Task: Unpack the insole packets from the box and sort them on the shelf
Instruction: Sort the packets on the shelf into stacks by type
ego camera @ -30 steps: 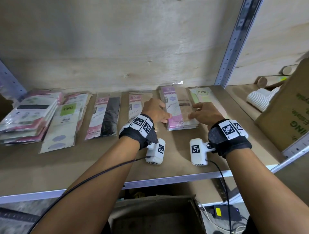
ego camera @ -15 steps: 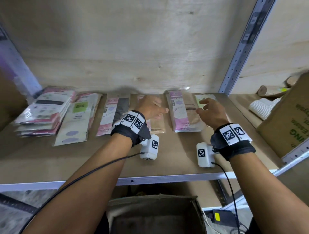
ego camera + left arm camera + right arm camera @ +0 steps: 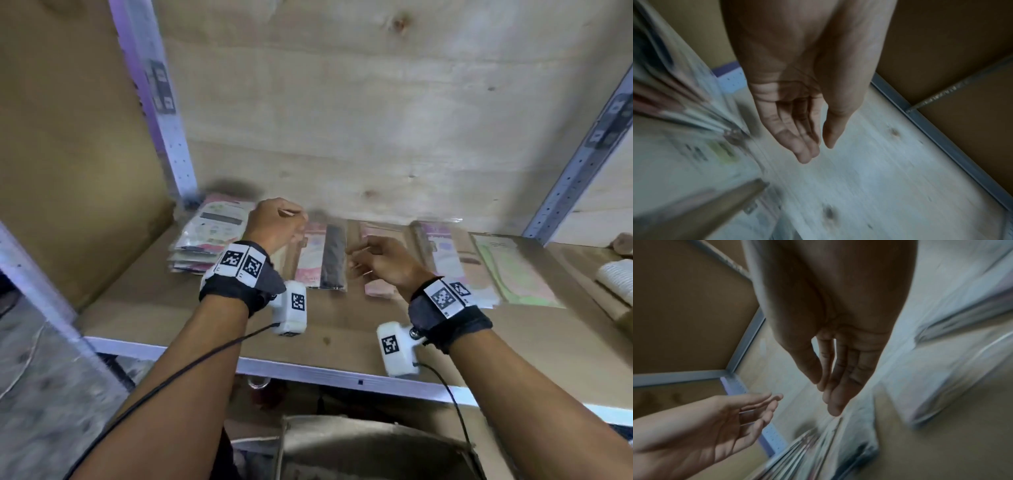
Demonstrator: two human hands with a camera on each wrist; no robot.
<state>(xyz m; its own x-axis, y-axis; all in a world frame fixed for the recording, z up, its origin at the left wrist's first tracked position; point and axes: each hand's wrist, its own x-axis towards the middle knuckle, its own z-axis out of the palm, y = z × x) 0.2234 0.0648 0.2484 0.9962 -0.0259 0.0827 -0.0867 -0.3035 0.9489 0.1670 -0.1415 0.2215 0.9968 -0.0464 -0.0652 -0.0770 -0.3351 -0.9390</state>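
Insole packets lie in a row on the wooden shelf (image 3: 205, 318): a stack at far left (image 3: 209, 236), a pink-and-black packet (image 3: 325, 260), a pink stack (image 3: 442, 257) and a pale green packet (image 3: 513, 274) at the right. My left hand (image 3: 277, 222) hovers above the left packets, empty, fingers relaxed (image 3: 803, 146). My right hand (image 3: 380, 260) hangs over the middle packets, also empty, fingers straight (image 3: 834, 395). In the right wrist view the left hand (image 3: 748, 412) shows with loose fingers. The box (image 3: 359, 448) sits below the shelf, its inside hidden.
Grey metal uprights (image 3: 161, 102) (image 3: 582, 150) frame the bay. A cardboard panel (image 3: 68, 154) stands at the left. A white ribbed roll (image 3: 616, 281) lies on the neighbouring shelf at right. The shelf's metal front edge (image 3: 308, 373) runs below my wrists.
Both hands have left the pink stack and moved left along the shelf, lifted off the packets. The view has swung to the left and is blurred.
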